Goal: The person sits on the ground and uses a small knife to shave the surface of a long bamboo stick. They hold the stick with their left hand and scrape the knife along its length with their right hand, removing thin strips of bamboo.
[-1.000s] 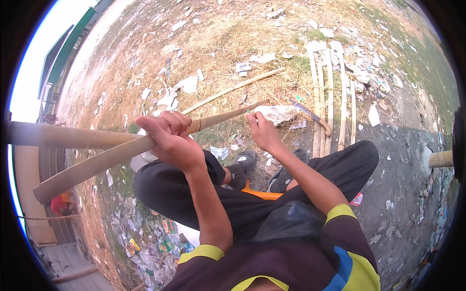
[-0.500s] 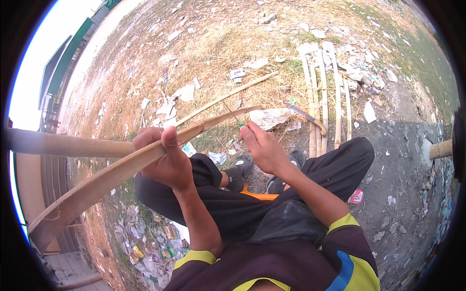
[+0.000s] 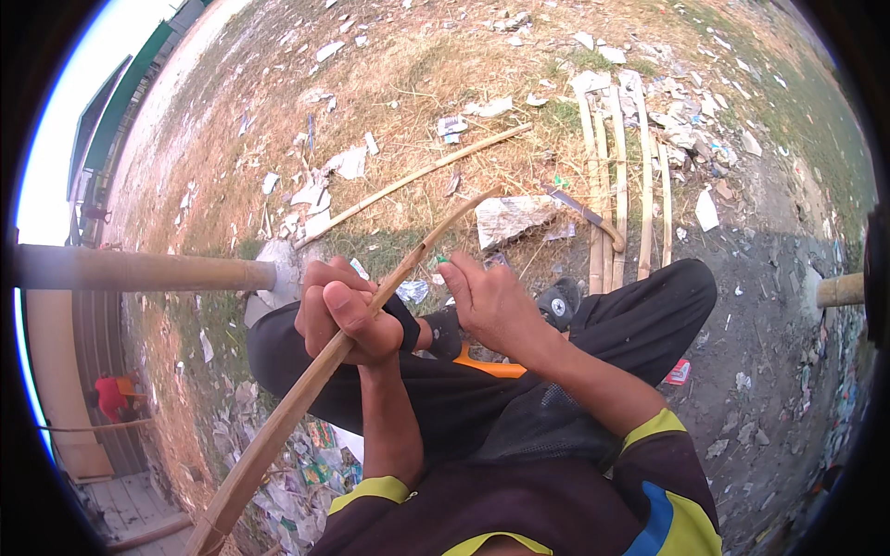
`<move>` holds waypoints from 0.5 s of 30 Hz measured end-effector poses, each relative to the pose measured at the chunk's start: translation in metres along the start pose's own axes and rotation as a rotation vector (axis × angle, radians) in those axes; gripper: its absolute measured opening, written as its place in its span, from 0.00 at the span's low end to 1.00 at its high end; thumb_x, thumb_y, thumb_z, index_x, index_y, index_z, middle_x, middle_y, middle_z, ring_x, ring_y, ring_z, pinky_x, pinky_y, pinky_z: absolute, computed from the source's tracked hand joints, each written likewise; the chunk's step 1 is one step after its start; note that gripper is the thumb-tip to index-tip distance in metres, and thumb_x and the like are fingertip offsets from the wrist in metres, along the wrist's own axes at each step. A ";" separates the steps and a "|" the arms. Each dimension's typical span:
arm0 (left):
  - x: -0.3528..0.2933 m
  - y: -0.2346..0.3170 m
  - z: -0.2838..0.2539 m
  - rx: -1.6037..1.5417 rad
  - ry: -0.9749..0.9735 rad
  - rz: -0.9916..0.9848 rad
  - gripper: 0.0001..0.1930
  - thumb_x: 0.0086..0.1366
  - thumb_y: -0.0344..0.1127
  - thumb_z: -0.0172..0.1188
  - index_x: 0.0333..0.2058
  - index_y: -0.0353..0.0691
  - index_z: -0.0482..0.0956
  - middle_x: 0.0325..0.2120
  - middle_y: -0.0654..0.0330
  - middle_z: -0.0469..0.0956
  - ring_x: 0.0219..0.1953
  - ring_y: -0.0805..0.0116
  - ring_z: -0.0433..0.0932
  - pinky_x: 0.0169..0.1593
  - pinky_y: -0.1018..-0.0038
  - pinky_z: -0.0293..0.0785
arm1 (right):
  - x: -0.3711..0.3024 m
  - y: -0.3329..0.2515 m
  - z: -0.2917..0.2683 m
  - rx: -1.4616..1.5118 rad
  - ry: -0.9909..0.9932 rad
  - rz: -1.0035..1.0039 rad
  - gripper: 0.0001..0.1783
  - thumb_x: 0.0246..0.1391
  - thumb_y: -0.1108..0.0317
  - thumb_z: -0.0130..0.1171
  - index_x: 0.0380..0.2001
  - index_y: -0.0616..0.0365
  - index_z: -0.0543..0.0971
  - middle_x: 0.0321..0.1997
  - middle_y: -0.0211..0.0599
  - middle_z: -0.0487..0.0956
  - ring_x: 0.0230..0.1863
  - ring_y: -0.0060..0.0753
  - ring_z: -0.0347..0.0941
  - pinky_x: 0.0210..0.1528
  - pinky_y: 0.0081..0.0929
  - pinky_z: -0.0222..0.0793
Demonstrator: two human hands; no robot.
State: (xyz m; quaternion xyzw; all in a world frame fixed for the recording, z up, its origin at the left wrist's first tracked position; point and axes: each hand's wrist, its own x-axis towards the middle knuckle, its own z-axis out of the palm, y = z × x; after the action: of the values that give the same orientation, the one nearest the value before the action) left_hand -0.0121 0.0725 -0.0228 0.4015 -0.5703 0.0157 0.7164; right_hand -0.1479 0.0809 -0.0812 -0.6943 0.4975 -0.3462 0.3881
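My left hand (image 3: 345, 313) is closed round a long split bamboo strip (image 3: 271, 431), its thumb lying along the strip. The strip slants from the lower left up to a narrow tip, with a dark notch at a node beyond my fingers. My right hand (image 3: 496, 304) is closed close to that notch, pinching a slim tool with a green end (image 3: 441, 260). Most of this tool is hidden by the fingers and the strip, so its kind cannot be made out.
A knife with a curved wooden handle (image 3: 589, 216) lies beside several bamboo strips (image 3: 619, 195) on the ground. Another strip (image 3: 417, 174) lies ahead. A bamboo pole (image 3: 148, 271) juts in at left, another (image 3: 840, 288) at right. A person in red (image 3: 113, 398) is far left.
The bamboo strip has turned, its near end swinging down toward me and its edge now facing up. My right hand has moved slightly, and the tool's thin shaft no longer shows.
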 end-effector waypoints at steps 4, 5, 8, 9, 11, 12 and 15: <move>0.001 0.004 0.005 -0.015 0.052 -0.014 0.19 0.60 0.32 0.46 0.11 0.35 0.56 0.07 0.57 0.60 0.08 0.75 0.58 0.12 0.79 0.51 | -0.002 0.008 -0.005 -0.104 -0.024 -0.025 0.16 0.64 0.58 0.44 0.31 0.60 0.70 0.13 0.56 0.70 0.19 0.63 0.71 0.19 0.51 0.64; 0.001 0.001 0.005 -0.032 0.051 -0.004 0.19 0.59 0.32 0.46 0.11 0.34 0.56 0.07 0.57 0.61 0.08 0.75 0.58 0.12 0.79 0.52 | -0.004 0.003 -0.006 -0.076 -0.017 -0.043 0.16 0.64 0.58 0.45 0.31 0.60 0.70 0.13 0.55 0.70 0.19 0.63 0.71 0.20 0.51 0.65; -0.001 -0.006 0.000 -0.061 0.042 0.025 0.19 0.59 0.31 0.46 0.10 0.33 0.57 0.08 0.56 0.63 0.07 0.75 0.59 0.11 0.79 0.54 | -0.005 0.002 -0.001 -0.082 -0.011 -0.067 0.15 0.63 0.59 0.46 0.31 0.59 0.70 0.13 0.55 0.71 0.19 0.62 0.71 0.20 0.50 0.66; 0.001 -0.007 -0.004 -0.057 0.031 0.040 0.19 0.59 0.31 0.47 0.10 0.33 0.57 0.08 0.56 0.63 0.07 0.75 0.59 0.11 0.79 0.54 | 0.000 0.014 0.005 -0.141 -0.011 -0.057 0.14 0.63 0.59 0.46 0.31 0.59 0.70 0.13 0.54 0.71 0.19 0.62 0.72 0.20 0.50 0.66; 0.001 -0.009 -0.015 -0.094 0.015 0.026 0.20 0.60 0.30 0.50 0.10 0.32 0.58 0.08 0.56 0.65 0.09 0.74 0.63 0.12 0.78 0.56 | 0.005 0.020 0.007 -0.264 -0.027 -0.058 0.13 0.63 0.59 0.47 0.31 0.58 0.70 0.13 0.54 0.71 0.19 0.61 0.72 0.20 0.49 0.66; 0.001 -0.012 -0.018 -0.146 0.009 0.027 0.22 0.61 0.31 0.54 0.11 0.33 0.59 0.09 0.57 0.66 0.10 0.74 0.65 0.12 0.79 0.58 | 0.006 0.013 0.003 -0.318 -0.028 -0.080 0.13 0.63 0.59 0.48 0.30 0.58 0.70 0.12 0.53 0.71 0.19 0.60 0.72 0.20 0.49 0.66; 0.011 -0.009 -0.012 -0.250 -0.160 0.165 0.15 0.58 0.31 0.63 0.17 0.31 0.71 0.12 0.60 0.69 0.10 0.73 0.65 0.13 0.78 0.60 | 0.001 -0.013 -0.005 -0.153 0.006 -0.096 0.13 0.63 0.61 0.46 0.30 0.59 0.70 0.12 0.53 0.70 0.19 0.59 0.71 0.20 0.49 0.64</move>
State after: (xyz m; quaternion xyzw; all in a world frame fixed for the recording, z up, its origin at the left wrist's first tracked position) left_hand 0.0051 0.0688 -0.0188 0.2609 -0.6539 -0.0286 0.7096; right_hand -0.1467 0.0818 -0.0668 -0.7439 0.4896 -0.3275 0.3157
